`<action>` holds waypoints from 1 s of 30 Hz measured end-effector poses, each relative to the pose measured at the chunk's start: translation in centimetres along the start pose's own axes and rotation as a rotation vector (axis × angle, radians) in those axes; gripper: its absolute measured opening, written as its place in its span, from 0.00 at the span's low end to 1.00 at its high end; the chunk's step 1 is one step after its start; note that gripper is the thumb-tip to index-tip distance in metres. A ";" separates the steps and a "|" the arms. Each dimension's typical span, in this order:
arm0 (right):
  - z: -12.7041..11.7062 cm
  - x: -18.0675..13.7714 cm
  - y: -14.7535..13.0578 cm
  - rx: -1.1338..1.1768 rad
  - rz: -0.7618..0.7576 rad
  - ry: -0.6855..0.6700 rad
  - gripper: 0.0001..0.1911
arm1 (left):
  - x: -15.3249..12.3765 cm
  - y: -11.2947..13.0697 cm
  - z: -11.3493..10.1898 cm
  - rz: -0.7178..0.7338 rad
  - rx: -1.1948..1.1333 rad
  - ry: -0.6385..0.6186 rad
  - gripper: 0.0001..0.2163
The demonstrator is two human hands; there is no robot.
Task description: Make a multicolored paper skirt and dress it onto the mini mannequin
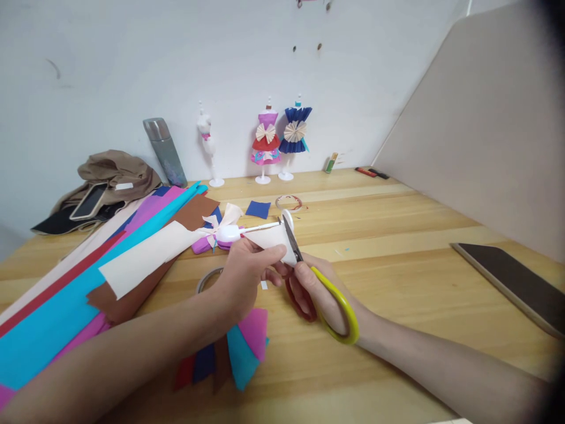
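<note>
My left hand (247,271) pinches a small white strip of paper (265,237) between thumb and fingers. In my right hand (320,288) is a pair of scissors (339,312) with one yellow and one red handle loop. The scissor blades lie across the right end of the strip, slightly apart. Just behind my left hand, a small white dress form (228,234) lies on its side, with purple and pale pink paper about it. Part of its stand is hidden behind the strip.
Long coloured paper sheets (88,294) cover the left side. A roll of tape (207,280) and paper scraps (249,347) lie near my left forearm. Dress forms (265,141) stand along the wall with a bottle (165,153). A dark flat board (512,285) is at right.
</note>
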State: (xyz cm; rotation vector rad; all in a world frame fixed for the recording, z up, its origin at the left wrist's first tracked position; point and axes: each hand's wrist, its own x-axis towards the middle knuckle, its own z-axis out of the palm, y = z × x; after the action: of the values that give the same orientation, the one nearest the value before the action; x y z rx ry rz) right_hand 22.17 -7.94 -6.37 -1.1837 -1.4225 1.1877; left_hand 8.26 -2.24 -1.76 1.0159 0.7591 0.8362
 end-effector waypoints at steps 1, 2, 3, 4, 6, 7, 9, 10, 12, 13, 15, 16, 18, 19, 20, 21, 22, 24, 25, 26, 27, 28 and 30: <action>0.0 0.0 0.0 0.003 0.006 0.004 0.28 | 0.0 0.0 0.0 0.001 0.001 -0.002 0.14; 0.1 0.0 -0.1 0.004 0.009 0.009 0.28 | 0.0 0.0 0.0 0.002 0.001 -0.004 0.14; 0.2 0.0 -0.2 0.010 0.010 0.015 0.28 | 0.0 0.0 0.0 0.004 0.000 -0.004 0.14; 0.3 0.0 -0.2 0.020 0.014 0.024 0.29 | 0.0 -0.1 -0.1 0.005 -0.001 -0.005 0.14; 0.4 0.0 -0.3 0.037 0.028 0.038 0.29 | 0.1 -0.1 -0.1 0.006 -0.003 -0.003 0.14; 0.5 0.0 -0.3 0.041 0.036 0.043 0.29 | 0.1 -0.1 -0.1 0.005 -0.004 -0.004 0.14; 0.5 0.0 -0.2 0.042 0.048 0.050 0.29 | 0.1 -0.1 -0.1 0.005 -0.005 -0.004 0.15; 0.5 0.1 -0.1 0.043 0.051 0.047 0.28 | 0.1 -0.1 -0.1 0.007 -0.006 0.000 0.15; 0.2 0.2 0.1 0.052 0.022 0.042 0.27 | 0.1 0.0 -0.2 0.015 0.001 0.005 0.14; 0.0 0.3 0.2 0.047 -0.006 0.037 0.27 | 0.2 0.1 -0.3 0.021 0.012 0.002 0.13; -0.4 0.4 0.4 0.006 -0.072 0.017 0.28 | 0.6 0.4 -0.8 0.034 0.067 -0.034 0.10; -0.7 0.5 0.3 -0.022 -0.098 0.005 0.28 | 0.8 0.6 -1.1 0.048 0.116 -0.063 0.09; -1.3 0.6 0.2 -0.065 -0.125 -0.026 0.28 | 1.5 1.3 -1.8 0.083 0.244 -0.118 0.06; -1.5 0.6 0.0 -0.074 -0.131 -0.046 0.27 | 1.8 1.7 -2.2 0.100 0.313 -0.137 0.05; -1.8 0.6 -0.1 -0.080 -0.136 -0.064 0.27 | 2.1 2.1 -2.6 0.103 0.362 -0.146 0.05; -1.9 0.7 -0.3 -0.086 -0.137 -0.085 0.27 | 2.3 2.5 -2.9 0.095 0.393 -0.161 0.05; -2.1 0.7 -0.4 -0.094 -0.140 -0.100 0.27 | 2.5 2.9 -3.2 0.079 0.410 -0.181 0.07; -2.2 0.8 -0.5 -0.113 -0.159 -0.112 0.27 | 2.6 3.5 -3.7 0.033 0.411 -0.240 0.10; -2.2 0.8 -0.6 -0.125 -0.171 -0.117 0.27 | 2.6 3.8 -3.8 0.011 0.406 -0.271 0.11; -2.2 0.8 -0.6 -0.136 -0.184 -0.123 0.27 | 2.5 4.0 -3.8 -0.010 0.401 -0.300 0.12; -2.2 0.8 -0.6 -0.147 -0.193 -0.132 0.27 | 2.4 4.1 -3.8 -0.027 0.395 -0.324 0.12; -2.2 0.8 -0.5 -0.158 -0.200 -0.140 0.27 | 2.4 4.1 -3.8 -0.039 0.389 -0.340 0.12; -2.2 0.8 -0.5 -0.171 -0.210 -0.138 0.26 | 2.3 4.2 -3.7 -0.053 0.381 -0.355 0.12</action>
State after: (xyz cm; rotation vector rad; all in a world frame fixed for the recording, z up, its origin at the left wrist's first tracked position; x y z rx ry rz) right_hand 24.17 -6.90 -5.57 -1.0513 -1.7355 1.0336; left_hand 5.19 2.45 0.50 1.4317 0.6466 0.4514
